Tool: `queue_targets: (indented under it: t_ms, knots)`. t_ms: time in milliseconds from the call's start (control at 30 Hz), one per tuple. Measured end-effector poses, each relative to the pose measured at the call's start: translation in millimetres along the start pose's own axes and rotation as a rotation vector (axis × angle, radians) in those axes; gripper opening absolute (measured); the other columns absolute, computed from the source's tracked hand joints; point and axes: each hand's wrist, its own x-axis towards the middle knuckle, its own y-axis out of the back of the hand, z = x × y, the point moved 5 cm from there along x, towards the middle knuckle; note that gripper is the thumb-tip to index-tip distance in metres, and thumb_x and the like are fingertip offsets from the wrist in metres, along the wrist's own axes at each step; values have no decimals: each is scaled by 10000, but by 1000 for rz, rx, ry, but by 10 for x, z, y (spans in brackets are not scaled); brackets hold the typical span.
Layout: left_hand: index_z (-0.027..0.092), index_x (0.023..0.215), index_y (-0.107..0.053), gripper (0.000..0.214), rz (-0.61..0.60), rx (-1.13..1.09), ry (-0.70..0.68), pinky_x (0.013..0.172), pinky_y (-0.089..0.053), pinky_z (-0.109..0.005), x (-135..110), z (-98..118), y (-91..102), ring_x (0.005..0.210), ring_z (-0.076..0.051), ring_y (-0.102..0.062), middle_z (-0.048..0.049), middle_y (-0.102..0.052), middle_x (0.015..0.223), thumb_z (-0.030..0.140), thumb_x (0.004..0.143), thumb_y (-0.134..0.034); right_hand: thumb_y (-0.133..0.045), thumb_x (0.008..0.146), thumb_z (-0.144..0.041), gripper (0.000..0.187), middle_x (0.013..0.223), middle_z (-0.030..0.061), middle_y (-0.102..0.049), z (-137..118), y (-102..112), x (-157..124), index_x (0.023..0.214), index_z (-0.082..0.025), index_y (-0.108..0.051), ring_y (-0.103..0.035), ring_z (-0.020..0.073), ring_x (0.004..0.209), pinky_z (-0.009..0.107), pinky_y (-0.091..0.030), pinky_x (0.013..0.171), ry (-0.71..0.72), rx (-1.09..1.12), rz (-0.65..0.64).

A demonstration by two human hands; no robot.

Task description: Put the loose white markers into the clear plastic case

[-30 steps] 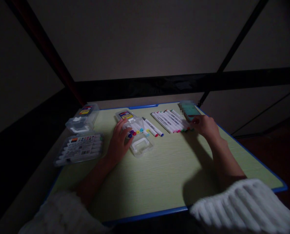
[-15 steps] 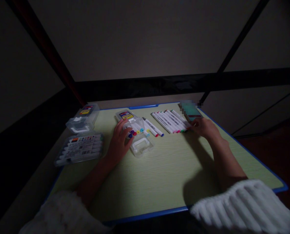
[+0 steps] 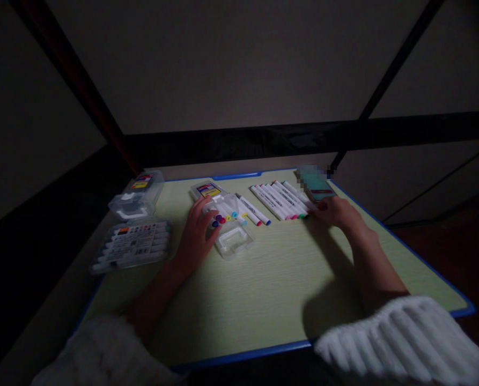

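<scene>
My left hand (image 3: 196,234) rests on a clear plastic marker case (image 3: 227,220) that holds a few white markers with coloured caps; its fingers curl over the case's left edge. My right hand (image 3: 336,211) lies at the near right end of a row of white markers (image 3: 278,200) laid side by side on the table, its fingertips touching the rightmost one. Its fingers are bent, and the dim light hides whether they pinch a marker. Two more markers (image 3: 253,210) lie between the case and the row.
A pale green table (image 3: 263,289) with a blue rim carries everything. At its left stand a closed clear case (image 3: 138,195) and a flat pack of markers (image 3: 132,245). A teal phone (image 3: 315,185) lies at the far right. Dark metal bars cross behind.
My right hand slid slightly left and nearer along the end of the marker row. My left hand stayed on the case.
</scene>
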Motion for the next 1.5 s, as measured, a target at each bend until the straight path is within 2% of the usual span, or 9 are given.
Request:
queue_targets:
  t_ms: [233,367,700,867,1067,1500]
  knots:
    - [208,1018,-486,219,9,-3,-12,1039,-350,-480,-1,-2,3,1294,-270,-321,-110,-395,1319,185,807,-539,-514,744,-466,322,705,97,-654,-41,7,-24,773,-192,-680,-606,202,634,254,-304,460,-46,-129,-120]
    - [209,1017,-484,209,2,19,-9,1037,-350,-484,-3,-4,1,1295,-268,-319,-110,-395,1319,194,815,-535,-519,739,-451,317,722,107,-662,-41,16,-19,800,-187,-683,-608,206,643,256,-305,463,-45,-134,-111]
    - [219,1013,-482,218,21,-2,-13,1038,-355,-484,-1,-12,-8,1283,-272,-335,-102,-399,1311,194,806,-545,-540,712,-353,243,763,116,-680,-110,167,-72,794,-164,-670,-629,244,692,270,-330,488,-53,-8,59]
    - [203,1019,-488,220,13,-1,-13,1042,-348,-476,-8,-21,-11,1289,-271,-328,-112,-395,1316,184,807,-544,-546,704,-280,256,789,120,-690,-230,338,-121,888,-147,-663,-631,262,710,294,-367,531,-22,74,233]
    - [197,1015,-489,214,20,12,-22,1034,-354,-480,-2,-4,-6,1284,-276,-332,-118,-401,1306,191,808,-546,-567,682,-245,204,725,80,-676,-358,478,-165,842,-150,-649,-599,209,611,304,-411,570,86,254,389]
    - [200,1020,-481,215,6,7,-17,1029,-352,-484,7,13,-7,1282,-273,-330,-110,-393,1313,187,813,-537,-552,719,-202,127,780,36,-570,-472,507,-214,840,-174,-578,-530,135,570,291,-429,582,308,424,559]
